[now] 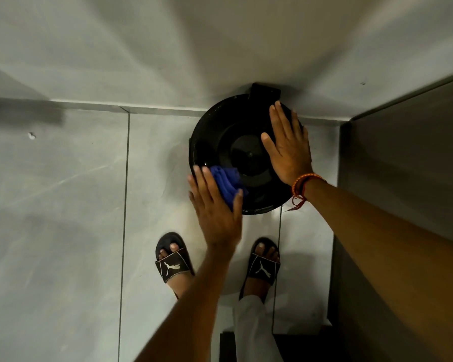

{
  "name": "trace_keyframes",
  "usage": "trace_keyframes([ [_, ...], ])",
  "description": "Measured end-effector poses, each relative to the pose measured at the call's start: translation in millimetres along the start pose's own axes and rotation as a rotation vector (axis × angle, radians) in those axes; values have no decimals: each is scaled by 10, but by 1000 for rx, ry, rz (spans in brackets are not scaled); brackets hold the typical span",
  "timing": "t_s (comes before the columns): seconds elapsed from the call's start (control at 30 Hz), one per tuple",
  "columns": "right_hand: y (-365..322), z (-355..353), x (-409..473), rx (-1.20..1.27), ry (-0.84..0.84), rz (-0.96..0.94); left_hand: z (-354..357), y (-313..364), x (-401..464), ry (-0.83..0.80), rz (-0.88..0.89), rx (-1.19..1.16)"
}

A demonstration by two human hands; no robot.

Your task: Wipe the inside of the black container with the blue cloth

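A round black container (220, 131) stands on the tiled floor against the wall, seen from above, with its open inside facing me. My left hand (215, 207) holds a crumpled blue cloth (228, 182) under its palm and fingers at the container's near-left rim. My right hand (288, 147), fingers spread and flat, rests on the container's right rim. A red-orange thread band circles my right wrist.
A dark wall or cabinet side (403, 178) rises close on the right. My two feet in black slides (173, 259) stand on grey floor tiles just in front of the container. The pale wall (220, 48) runs behind it.
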State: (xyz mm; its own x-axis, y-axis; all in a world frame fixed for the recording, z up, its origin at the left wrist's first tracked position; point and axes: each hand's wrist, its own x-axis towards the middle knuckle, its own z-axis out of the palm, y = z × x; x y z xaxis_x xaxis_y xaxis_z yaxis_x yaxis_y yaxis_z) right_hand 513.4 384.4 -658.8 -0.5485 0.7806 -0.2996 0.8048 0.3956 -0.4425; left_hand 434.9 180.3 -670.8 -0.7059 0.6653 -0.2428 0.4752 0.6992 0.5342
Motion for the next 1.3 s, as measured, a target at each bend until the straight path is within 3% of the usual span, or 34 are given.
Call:
trace_keyframes([
  [0.1,12,11,8,1,4,-2,218,227,-445,-15,15,122],
  [0.23,37,12,24,28,8,-25,260,276,-401,5,12,95],
  [0.43,73,55,26,26,37,-29,-119,-11,334,2,77,-111],
  [0.57,64,36,43,70,13,4,-393,206,1186,-69,53,28],
  [0.7,44,-41,86,201,-37,64,-403,708,1747,-226,315,280],
  [0.9,37,-157,28,807,-50,226,-147,954,1380,-266,616,508],
  [1.07,19,-162,118,509,-77,143,-259,518,652,-357,786,476],
  [1.13,32,-148,123,460,-83,124,-405,336,568,-333,679,418],
  [1.23,40,-125,129,434,-87,132,-639,181,624,-241,282,333],
  [1.3,23,-125,159,387,-109,145,-689,243,629,-187,116,348],
])
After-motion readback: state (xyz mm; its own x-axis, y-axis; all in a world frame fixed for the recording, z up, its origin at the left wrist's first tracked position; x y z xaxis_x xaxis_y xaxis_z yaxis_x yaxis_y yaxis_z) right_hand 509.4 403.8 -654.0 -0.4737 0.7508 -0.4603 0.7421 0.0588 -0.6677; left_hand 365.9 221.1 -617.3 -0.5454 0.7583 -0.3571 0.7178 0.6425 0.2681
